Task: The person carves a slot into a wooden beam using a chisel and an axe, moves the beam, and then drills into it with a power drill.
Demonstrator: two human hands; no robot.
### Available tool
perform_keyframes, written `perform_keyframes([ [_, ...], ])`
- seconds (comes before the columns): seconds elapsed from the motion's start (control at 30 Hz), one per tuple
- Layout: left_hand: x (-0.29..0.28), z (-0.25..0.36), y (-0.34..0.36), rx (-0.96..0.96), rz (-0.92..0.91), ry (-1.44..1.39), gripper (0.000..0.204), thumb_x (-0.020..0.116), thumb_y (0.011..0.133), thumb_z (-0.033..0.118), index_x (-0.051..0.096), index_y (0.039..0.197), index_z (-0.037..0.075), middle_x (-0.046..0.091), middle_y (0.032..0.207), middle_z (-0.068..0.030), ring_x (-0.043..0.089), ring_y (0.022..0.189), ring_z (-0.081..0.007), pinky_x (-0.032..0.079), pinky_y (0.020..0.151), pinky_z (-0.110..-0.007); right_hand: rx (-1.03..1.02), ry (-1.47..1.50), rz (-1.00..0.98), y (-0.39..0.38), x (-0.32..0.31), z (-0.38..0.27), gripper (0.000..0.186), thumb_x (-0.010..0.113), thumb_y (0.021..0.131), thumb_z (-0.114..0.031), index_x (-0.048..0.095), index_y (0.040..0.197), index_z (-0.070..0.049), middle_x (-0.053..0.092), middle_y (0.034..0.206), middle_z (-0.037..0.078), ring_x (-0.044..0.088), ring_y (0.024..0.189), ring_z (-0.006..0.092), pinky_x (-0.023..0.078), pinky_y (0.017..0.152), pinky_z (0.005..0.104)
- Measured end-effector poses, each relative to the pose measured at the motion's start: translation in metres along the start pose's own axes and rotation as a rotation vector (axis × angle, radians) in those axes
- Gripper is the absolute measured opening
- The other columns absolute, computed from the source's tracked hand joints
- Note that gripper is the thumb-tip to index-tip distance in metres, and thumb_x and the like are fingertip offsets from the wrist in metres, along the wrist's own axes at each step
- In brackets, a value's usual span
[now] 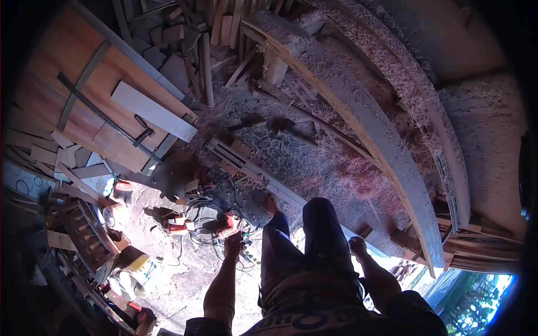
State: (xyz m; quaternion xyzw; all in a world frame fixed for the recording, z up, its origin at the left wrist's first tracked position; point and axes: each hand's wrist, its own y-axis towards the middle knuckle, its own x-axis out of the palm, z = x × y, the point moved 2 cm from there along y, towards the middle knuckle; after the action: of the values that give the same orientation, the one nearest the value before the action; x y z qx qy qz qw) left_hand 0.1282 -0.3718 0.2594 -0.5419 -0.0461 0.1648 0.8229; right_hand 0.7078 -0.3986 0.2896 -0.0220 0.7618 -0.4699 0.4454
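My left hand [234, 245] hangs low at my left side, in shadow, with its fingers curled. Just beyond it appears a red power tool [228, 225]; whether the hand touches it or holds anything is hard to make out. My right hand [357, 245] is beside my right thigh, its fingers loosely closed, with nothing visible in them. A long pale beam [286, 192] lies on the ground beyond my legs and passes behind my right knee. Coiled dark cable [203, 221] and a second red power tool [177, 226] lie on the floor to the left.
A large curved timber [358, 112] arches across the right, with shavings around it. At upper left, a board [151, 111] and a clamp [144, 130] lie on wooden panels. Offcuts [165, 45] are piled at the back. A brush [122, 189] and a yellow-and-white bucket [140, 266] stand left.
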Motion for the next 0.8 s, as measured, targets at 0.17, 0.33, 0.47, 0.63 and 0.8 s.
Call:
perform_keyframes([
  [0.17, 0.042, 0.008, 0.028, -0.062, -0.082, 0.102, 0.019, 0.06, 0.094, 0.026, 0.063, 0.088, 0.008, 0.062, 0.077, -0.002, 0.065, 0.066, -0.0135, 0.048, 0.051, -0.029, 0.098, 0.036, 0.083, -0.027, 0.027, -0.04, 0.034, 0.063, 0.092, -0.03, 0.071, 0.115, -0.006, 0.073, 0.106, 0.017, 0.069, 0.099, 0.0312, 0.054, 0.087, 0.0418],
  [0.33, 0.071, -0.065, 0.149, 0.433, -0.343, 0.436, 0.014, 0.057, 0.094, 0.012, 0.065, 0.088, 0.001, 0.065, 0.079, -0.0121, 0.067, 0.072, -0.0207, 0.05, 0.058, -0.034, 0.046, 0.18, 0.085, -0.029, 0.085, 0.004, 0.031, 0.061, 0.092, -0.029, 0.069, 0.111, -0.006, 0.072, 0.107, 0.017, 0.068, 0.098, 0.0334, 0.053, 0.087, 0.0432],
  [0.47, 0.136, -0.055, 0.14, 0.222, -0.294, 0.215, 0.027, 0.061, 0.099, 0.026, 0.067, 0.108, 0.001, 0.071, 0.091, -0.0117, 0.073, 0.079, -0.0241, 0.056, 0.06, -0.031, -0.079, 0.25, 0.101, -0.005, 0.139, 0.092, 0.029, 0.062, 0.091, -0.02, 0.059, 0.114, -0.003, 0.06, 0.111, 0.018, 0.056, 0.109, 0.0331, 0.046, 0.094, 0.0446],
  [0.63, 0.187, -0.086, 0.185, -0.153, -0.188, -0.058, 0.058, 0.058, 0.098, 0.051, 0.056, 0.134, 0.006, 0.068, 0.118, -0.0142, 0.071, 0.096, -0.0251, 0.056, 0.079, -0.038, -0.113, 0.061, 0.042, 0.044, 0.173, 0.115, 0.072, 0.074, 0.08, -0.022, 0.043, 0.142, -0.004, 0.052, 0.136, 0.023, 0.051, 0.125, 0.0374, 0.041, 0.105, 0.0507],
  [0.8, 0.245, -0.146, 0.263, -0.26, -0.104, -0.45, 0.076, 0.047, 0.096, 0.067, 0.046, 0.146, 0.01, 0.057, 0.139, -0.0128, 0.056, 0.124, -0.0296, 0.035, 0.113, -0.049, -0.129, -0.286, 0.004, 0.131, 0.173, 0.086, 0.113, 0.087, 0.074, -0.027, 0.016, 0.16, -0.012, 0.028, 0.158, 0.025, 0.03, 0.144, 0.0442, 0.032, 0.112, 0.0586],
])
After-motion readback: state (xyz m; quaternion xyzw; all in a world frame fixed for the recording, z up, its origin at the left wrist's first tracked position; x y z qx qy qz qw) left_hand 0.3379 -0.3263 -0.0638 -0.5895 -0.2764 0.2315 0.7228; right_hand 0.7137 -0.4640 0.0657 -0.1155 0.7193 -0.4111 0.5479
